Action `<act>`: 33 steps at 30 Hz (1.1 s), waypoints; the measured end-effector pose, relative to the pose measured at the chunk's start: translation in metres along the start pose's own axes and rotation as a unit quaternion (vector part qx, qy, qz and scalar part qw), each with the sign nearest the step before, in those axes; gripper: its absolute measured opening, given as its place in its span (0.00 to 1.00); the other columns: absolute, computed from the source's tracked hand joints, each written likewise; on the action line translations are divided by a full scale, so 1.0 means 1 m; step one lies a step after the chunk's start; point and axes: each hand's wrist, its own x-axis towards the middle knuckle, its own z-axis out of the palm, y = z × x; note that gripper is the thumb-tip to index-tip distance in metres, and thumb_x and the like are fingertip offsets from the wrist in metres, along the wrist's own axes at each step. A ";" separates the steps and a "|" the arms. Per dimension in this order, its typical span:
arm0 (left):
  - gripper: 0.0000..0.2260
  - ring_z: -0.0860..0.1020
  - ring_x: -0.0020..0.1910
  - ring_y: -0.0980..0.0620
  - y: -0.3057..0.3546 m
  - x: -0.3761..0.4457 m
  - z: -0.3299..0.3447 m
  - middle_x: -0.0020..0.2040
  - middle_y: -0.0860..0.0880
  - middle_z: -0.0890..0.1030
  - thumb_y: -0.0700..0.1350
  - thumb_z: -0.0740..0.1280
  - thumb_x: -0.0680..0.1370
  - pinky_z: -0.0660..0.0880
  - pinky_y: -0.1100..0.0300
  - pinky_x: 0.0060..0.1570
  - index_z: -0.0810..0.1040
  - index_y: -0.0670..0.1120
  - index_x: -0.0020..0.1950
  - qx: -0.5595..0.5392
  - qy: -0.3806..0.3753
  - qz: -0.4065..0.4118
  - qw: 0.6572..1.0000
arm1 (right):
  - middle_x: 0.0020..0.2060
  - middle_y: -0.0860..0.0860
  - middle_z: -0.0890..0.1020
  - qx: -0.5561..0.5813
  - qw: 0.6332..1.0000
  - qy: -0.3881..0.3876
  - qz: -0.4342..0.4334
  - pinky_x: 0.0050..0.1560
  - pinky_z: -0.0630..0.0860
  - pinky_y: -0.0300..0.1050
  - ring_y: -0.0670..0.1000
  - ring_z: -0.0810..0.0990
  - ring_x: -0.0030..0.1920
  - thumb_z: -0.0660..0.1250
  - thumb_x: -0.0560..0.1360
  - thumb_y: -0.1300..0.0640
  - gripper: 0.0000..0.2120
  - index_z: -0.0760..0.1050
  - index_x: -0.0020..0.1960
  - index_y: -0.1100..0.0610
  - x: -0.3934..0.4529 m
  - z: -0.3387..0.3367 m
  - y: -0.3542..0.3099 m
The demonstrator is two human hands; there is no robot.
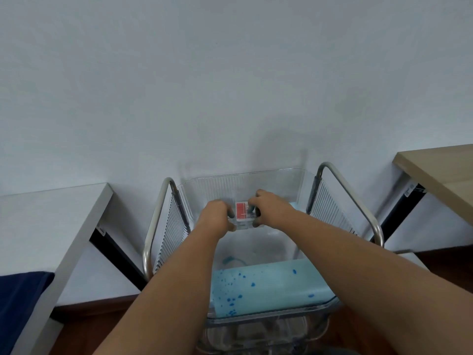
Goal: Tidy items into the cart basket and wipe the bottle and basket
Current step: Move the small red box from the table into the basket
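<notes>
A clear plastic basket (256,179) sits on top of a metal cart, against the wall. Inside it, toward the back, both hands hold a small clear box with a red label (242,212). My left hand (217,213) grips its left side and my right hand (266,207) grips its right side and top. A light blue cloth with dark blue spots (268,285) lies over the basket's near part. No bottle can be made out.
The cart's steel handles rise at the left (158,211) and right (358,201) of the basket. A white table (64,216) with a dark blue cloth (20,303) stands at the left. A wooden table (440,170) stands at the right. A lower clear basket (256,334) shows beneath.
</notes>
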 end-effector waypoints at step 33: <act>0.13 0.78 0.52 0.49 -0.188 -0.285 -0.194 0.54 0.49 0.82 0.51 0.66 0.77 0.75 0.56 0.51 0.81 0.49 0.59 0.008 0.312 -0.235 0.921 | 0.42 0.44 0.82 0.320 0.930 0.133 -0.121 0.34 0.68 0.27 0.40 0.77 0.37 0.66 0.75 0.58 0.10 0.81 0.45 0.43 -0.079 -0.067 -0.168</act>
